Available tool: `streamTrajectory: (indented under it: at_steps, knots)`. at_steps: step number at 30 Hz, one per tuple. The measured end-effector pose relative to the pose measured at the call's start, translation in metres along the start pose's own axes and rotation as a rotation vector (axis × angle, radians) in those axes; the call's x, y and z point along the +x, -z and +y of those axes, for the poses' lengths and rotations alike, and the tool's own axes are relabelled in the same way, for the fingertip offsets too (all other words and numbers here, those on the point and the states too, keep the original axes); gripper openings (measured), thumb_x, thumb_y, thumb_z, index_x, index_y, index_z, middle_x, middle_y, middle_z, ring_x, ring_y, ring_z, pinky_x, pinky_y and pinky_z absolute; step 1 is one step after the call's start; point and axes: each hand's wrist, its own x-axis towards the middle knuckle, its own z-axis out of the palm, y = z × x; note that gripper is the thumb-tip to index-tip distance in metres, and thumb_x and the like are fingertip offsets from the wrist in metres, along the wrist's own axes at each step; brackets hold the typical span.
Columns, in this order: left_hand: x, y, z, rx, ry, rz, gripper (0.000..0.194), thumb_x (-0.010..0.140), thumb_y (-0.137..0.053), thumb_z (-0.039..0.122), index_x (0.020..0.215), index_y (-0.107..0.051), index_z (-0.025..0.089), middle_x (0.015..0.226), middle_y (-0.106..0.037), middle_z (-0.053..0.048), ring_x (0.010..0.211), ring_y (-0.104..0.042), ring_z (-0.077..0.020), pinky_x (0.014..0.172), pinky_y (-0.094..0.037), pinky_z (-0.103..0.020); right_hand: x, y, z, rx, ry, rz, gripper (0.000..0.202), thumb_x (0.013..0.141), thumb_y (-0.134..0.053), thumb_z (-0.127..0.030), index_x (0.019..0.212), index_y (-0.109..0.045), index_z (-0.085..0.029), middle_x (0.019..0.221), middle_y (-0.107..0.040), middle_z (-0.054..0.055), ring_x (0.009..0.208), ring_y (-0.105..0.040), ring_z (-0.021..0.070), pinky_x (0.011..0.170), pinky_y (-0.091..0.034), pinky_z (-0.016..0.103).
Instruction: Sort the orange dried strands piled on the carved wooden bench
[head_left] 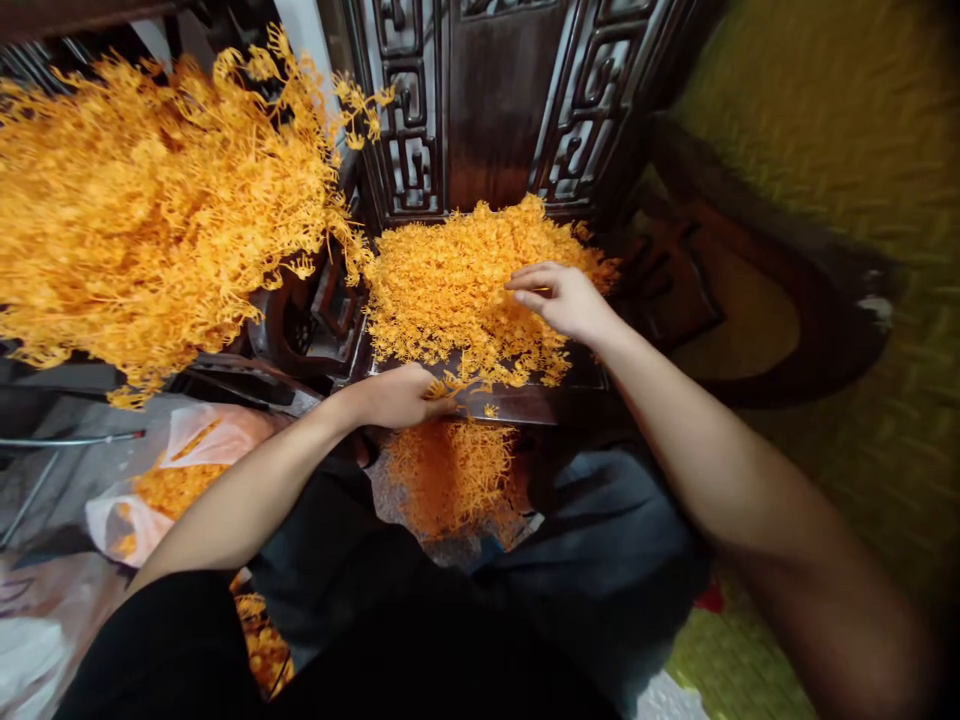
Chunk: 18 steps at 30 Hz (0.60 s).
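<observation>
Two hands work a heap of orange plastic sprigs (465, 285), fine and branching, piled on a dark wooden seat (525, 400). Left hand (401, 397) pinches a sprig at the seat's front edge; right hand (562, 297) rests on the heap, fingers loosely curled. More sprigs (450, 475) lie below the edge, over the lap, with bare green matting (862, 150) on the right.

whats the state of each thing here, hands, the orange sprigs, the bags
left hand: closed on a few orange sprigs at the seat's front edge
right hand: fingers spread, resting on top of the pile
pile of sprigs: heaped loose on the dark wooden seat
big bunch: bundled, propped at the left
lower heap: collected below the seat edge
plastic bag: open, partly filled with orange pieces
</observation>
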Motion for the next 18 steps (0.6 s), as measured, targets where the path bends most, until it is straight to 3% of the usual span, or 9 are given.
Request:
streamTrajectory:
  at_steps: [2, 4, 5, 7, 9, 11, 14, 16, 18]
  knots:
    - [0.001, -0.001, 0.003, 0.091, -0.059, 0.017, 0.022, 0.087, -0.071, 0.022, 0.066, -0.072, 0.020, 0.056, -0.060, 0.001, 0.051, -0.046, -0.0116, 0.059, -0.036, -0.024, 0.001, -0.009, -0.013, -0.043, 0.002, -0.025, 0.021, 0.083, -0.078, -0.025, 0.102, -0.083, -0.019, 0.134, -0.069, 0.012, 0.130, -0.061, 0.0316, 0.121, -0.038, 0.052]
    - [0.003, -0.001, 0.006, 0.108, -0.086, -0.012, 0.024, 0.090, -0.069, 0.024, 0.066, -0.072, 0.020, 0.052, -0.055, 0.002, 0.048, -0.041, -0.0114, 0.059, -0.035, -0.025, 0.001, -0.014, -0.028, 0.069, -0.014, -0.113, 0.022, 0.087, -0.075, -0.032, 0.104, -0.083, -0.021, 0.134, -0.069, 0.011, 0.130, -0.062, 0.0293, 0.121, -0.039, 0.049]
    - [0.003, 0.000, 0.007, 0.101, -0.096, -0.042, 0.024, 0.091, -0.069, 0.025, 0.067, -0.072, 0.020, 0.053, -0.055, 0.002, 0.049, -0.041, -0.0115, 0.059, -0.035, -0.025, -0.001, -0.016, -0.036, 0.177, -0.023, -0.220, 0.024, 0.090, -0.073, -0.037, 0.106, -0.082, -0.022, 0.130, -0.072, 0.010, 0.126, -0.065, 0.0270, 0.118, -0.043, 0.047]
    - [0.005, 0.002, 0.007, 0.078, -0.103, -0.083, 0.019, 0.090, -0.070, 0.025, 0.072, -0.073, 0.021, 0.059, -0.061, 0.001, 0.053, -0.046, -0.0121, 0.062, -0.037, -0.025, -0.007, -0.018, -0.052, 0.384, -0.043, -0.559, 0.031, 0.090, -0.072, -0.045, 0.113, -0.081, -0.025, 0.121, -0.076, 0.007, 0.114, -0.071, 0.0227, 0.107, -0.053, 0.041]
    - [0.007, 0.004, 0.004, 0.083, -0.083, -0.090, 0.017, 0.088, -0.072, 0.025, 0.071, -0.072, 0.020, 0.061, -0.061, 0.001, 0.053, -0.047, -0.0118, 0.060, -0.036, -0.025, -0.014, -0.022, -0.066, 0.466, -0.070, -0.864, 0.036, 0.083, -0.080, -0.045, 0.111, -0.081, -0.023, 0.109, -0.079, 0.006, 0.097, -0.074, 0.0201, 0.090, -0.059, 0.035]
    - [0.008, 0.006, 0.000, 0.096, -0.045, -0.073, 0.019, 0.086, -0.072, 0.024, 0.067, -0.070, 0.020, 0.057, -0.057, 0.002, 0.052, -0.045, -0.0116, 0.057, -0.034, -0.024, -0.018, -0.029, -0.074, 0.442, -0.094, -0.929, 0.030, 0.074, -0.087, -0.038, 0.097, -0.083, -0.019, 0.091, -0.079, 0.005, 0.078, -0.072, 0.0166, 0.074, -0.057, 0.030]
    - [0.005, 0.003, 0.001, 0.055, -0.006, -0.043, 0.016, 0.083, -0.074, 0.021, 0.068, -0.070, 0.020, 0.061, -0.060, 0.001, 0.060, -0.053, -0.0140, 0.059, -0.037, -0.024, -0.008, -0.037, -0.066, 0.413, -0.184, -0.622, 0.012, 0.073, -0.085, -0.025, 0.079, -0.079, -0.016, 0.073, -0.074, 0.005, 0.064, -0.065, 0.0144, 0.065, -0.055, 0.029]
    - [0.000, -0.003, 0.007, -0.008, 0.048, -0.147, 0.018, 0.080, -0.077, 0.023, 0.065, -0.068, 0.020, 0.061, -0.063, 0.000, 0.059, -0.055, -0.0148, 0.057, -0.038, -0.024, 0.008, -0.035, -0.047, 0.405, -0.267, -0.244, 0.005, 0.077, -0.080, -0.019, 0.076, -0.076, -0.015, 0.070, -0.071, 0.006, 0.064, -0.065, 0.0157, 0.069, -0.057, 0.034]
    - [-0.004, -0.009, 0.011, -0.082, 0.141, -0.308, 0.027, 0.076, -0.081, 0.025, 0.056, -0.063, 0.020, 0.052, -0.056, 0.001, 0.047, -0.047, -0.0131, 0.049, -0.033, -0.026, 0.025, -0.028, -0.025, 0.372, -0.304, 0.166, 0.005, 0.082, -0.075, -0.019, 0.078, -0.074, -0.016, 0.072, -0.069, 0.006, 0.067, -0.066, 0.0171, 0.074, -0.060, 0.039]
